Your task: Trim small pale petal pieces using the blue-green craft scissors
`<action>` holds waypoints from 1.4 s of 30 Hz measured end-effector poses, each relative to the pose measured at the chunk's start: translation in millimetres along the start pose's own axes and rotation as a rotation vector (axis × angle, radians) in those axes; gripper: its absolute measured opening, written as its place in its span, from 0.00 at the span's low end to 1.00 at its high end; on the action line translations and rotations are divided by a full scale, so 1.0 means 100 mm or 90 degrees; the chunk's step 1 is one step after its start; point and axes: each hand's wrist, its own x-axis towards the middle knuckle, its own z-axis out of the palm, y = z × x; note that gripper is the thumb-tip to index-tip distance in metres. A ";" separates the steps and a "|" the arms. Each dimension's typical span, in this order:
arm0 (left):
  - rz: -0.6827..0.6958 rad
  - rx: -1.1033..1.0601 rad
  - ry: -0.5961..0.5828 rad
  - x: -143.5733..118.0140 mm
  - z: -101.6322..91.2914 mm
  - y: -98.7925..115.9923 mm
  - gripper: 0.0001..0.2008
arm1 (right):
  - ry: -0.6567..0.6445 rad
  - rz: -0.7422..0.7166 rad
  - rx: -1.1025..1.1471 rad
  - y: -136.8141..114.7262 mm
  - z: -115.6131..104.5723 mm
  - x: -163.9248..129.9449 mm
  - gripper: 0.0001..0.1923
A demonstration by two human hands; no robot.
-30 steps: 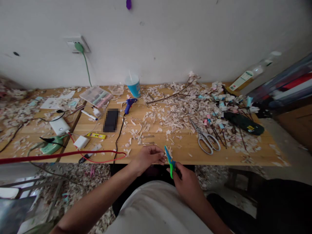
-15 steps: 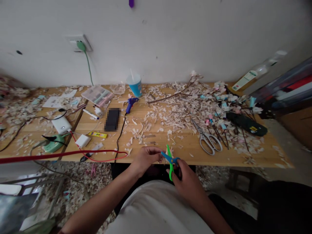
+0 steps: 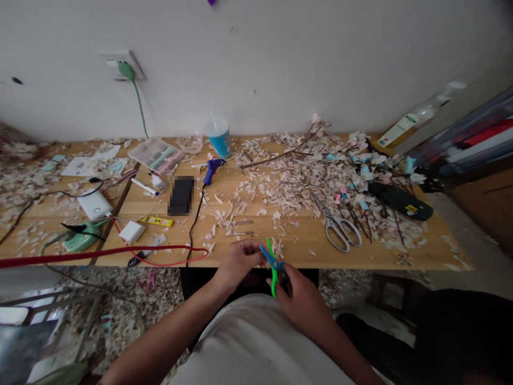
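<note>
Holding the small scissors [image 3: 272, 262] by their green and blue handles, the right hand [image 3: 298, 297] has its grip closed round them at the near edge of the desk [image 3: 304, 248], blades parted. The left hand [image 3: 239, 262] pinches something at the blades with thumb and fingertips; that piece is too small to make out. Both forearms are cut off by the lower frame. One pair of large metal scissors [image 3: 339, 227] lies well apart to the right, among pale shavings [image 3: 292, 182] too many to count. One blue glue gun [image 3: 211, 170], one blue cup [image 3: 218, 137] with a straw and one dark blurred rectangle [image 3: 180, 196] sit farther back. One red cable [image 3: 96, 255] crosses the left front edge.
</note>
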 end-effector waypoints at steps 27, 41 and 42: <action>-0.032 0.005 -0.055 0.07 -0.15 0.02 0.12 | -0.023 0.016 -0.044 0.04 -0.12 0.00 0.07; -0.025 0.121 -0.039 0.06 -0.15 0.01 0.07 | -0.024 0.013 -0.119 -0.03 0.00 -0.02 0.08; -0.017 0.136 -0.043 0.07 -0.17 -0.01 0.08 | -0.028 0.020 -0.135 -0.01 -0.01 -0.01 0.08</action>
